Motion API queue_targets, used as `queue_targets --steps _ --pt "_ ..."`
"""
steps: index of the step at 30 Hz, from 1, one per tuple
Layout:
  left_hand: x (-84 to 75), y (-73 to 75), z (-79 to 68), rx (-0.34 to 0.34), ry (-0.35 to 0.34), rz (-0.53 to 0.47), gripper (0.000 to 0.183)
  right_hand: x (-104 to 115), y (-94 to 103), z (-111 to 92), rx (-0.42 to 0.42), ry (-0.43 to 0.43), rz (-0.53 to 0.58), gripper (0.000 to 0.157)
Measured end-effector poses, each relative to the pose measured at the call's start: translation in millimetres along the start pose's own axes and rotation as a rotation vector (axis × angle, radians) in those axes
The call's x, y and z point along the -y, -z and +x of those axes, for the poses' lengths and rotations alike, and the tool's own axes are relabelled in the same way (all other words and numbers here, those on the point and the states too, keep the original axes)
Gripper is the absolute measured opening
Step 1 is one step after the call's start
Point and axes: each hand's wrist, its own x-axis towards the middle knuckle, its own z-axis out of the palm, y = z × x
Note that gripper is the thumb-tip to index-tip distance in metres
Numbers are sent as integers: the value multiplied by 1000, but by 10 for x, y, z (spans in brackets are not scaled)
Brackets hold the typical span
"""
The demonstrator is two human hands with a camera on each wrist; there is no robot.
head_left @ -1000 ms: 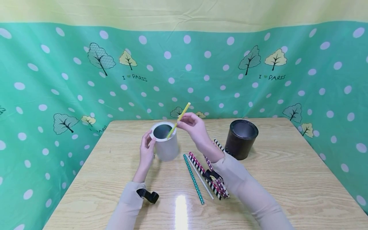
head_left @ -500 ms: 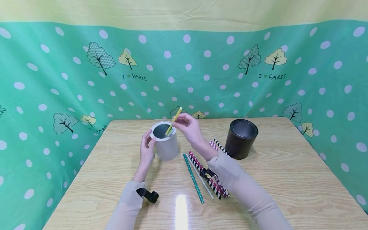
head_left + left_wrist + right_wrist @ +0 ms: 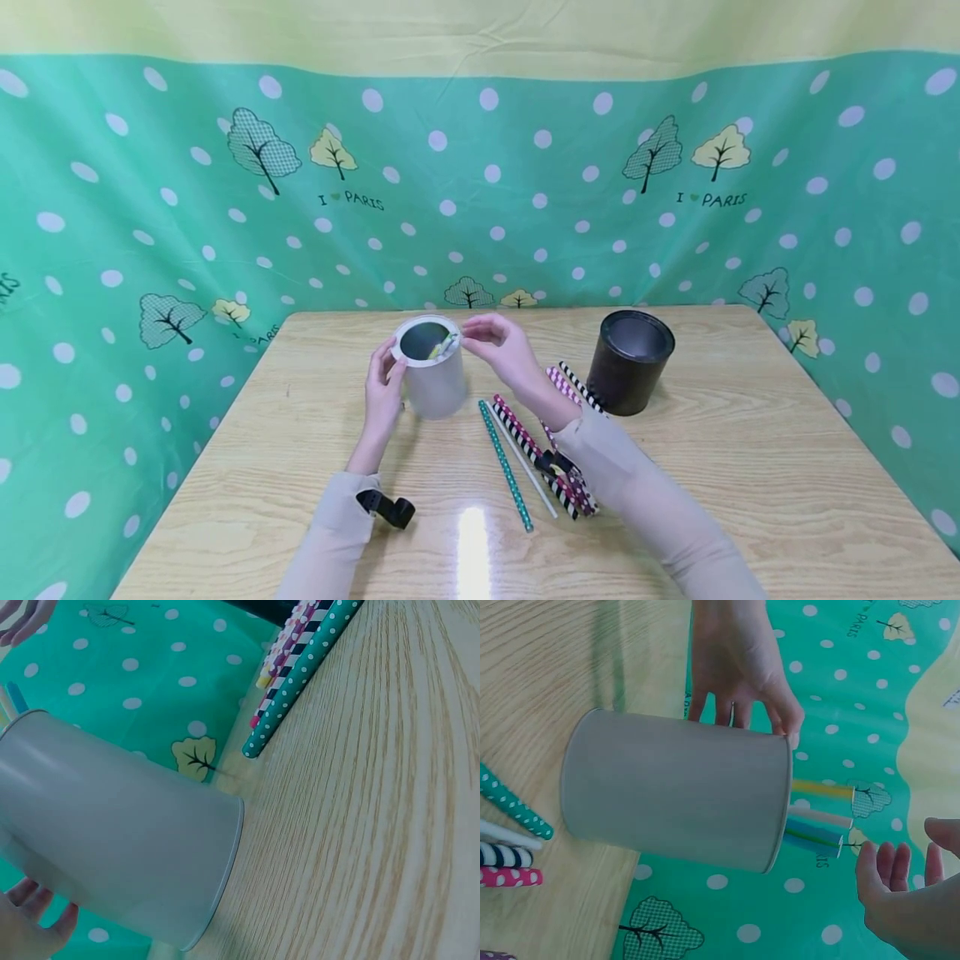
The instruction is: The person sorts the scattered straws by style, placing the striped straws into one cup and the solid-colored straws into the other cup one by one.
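Note:
A whitish-grey can (image 3: 437, 392) stands upright on the table, left of centre in the head view. My left hand (image 3: 384, 390) grips its left side, thumb at the rim and fingers around the wall. Paper straws lean inside: the right wrist view shows a yellow straw (image 3: 825, 790), a pale straw (image 3: 821, 817) and blue-and-green ones (image 3: 814, 836) sticking out past the rim. Just right of the opening, my right hand (image 3: 510, 354) holds nothing, its thumb and fingers apart and clear of the straw ends.
Loose paper straws lie in front: a teal dotted one (image 3: 506, 467), a white one (image 3: 525, 462), and pink dotted, black-striped and purple ones partly under the right forearm. A black can (image 3: 630, 371) stands to their right. A dotted green curtain (image 3: 480, 183) hangs behind the table (image 3: 750, 467).
The right hand has lowered the yellow straw into the whitish-grey can, let it go and drawn back slightly to the right. The left hand stays on the can.

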Motion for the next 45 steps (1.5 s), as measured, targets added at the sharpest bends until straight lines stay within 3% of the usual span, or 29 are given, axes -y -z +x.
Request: queue_targets --steps 10,17,26,32,45 --pt "-223 -50 -66 7 -1 8 40 -164 176 -112 26 -115 -89 28" --pt "-238 -55 -76 0 -6 4 39 -281 255 -163 63 -167 -159 26" --pt "-237 -53 -72 4 6 10 39 -451 302 -270 166 -173 -284 23" --pt "-236 -48 -71 4 7 3 39 -545 316 -327 256 -160 -307 25" --pt "-231 -50 -62 1 8 -11 40 -815 379 -411 369 -146 -413 30"
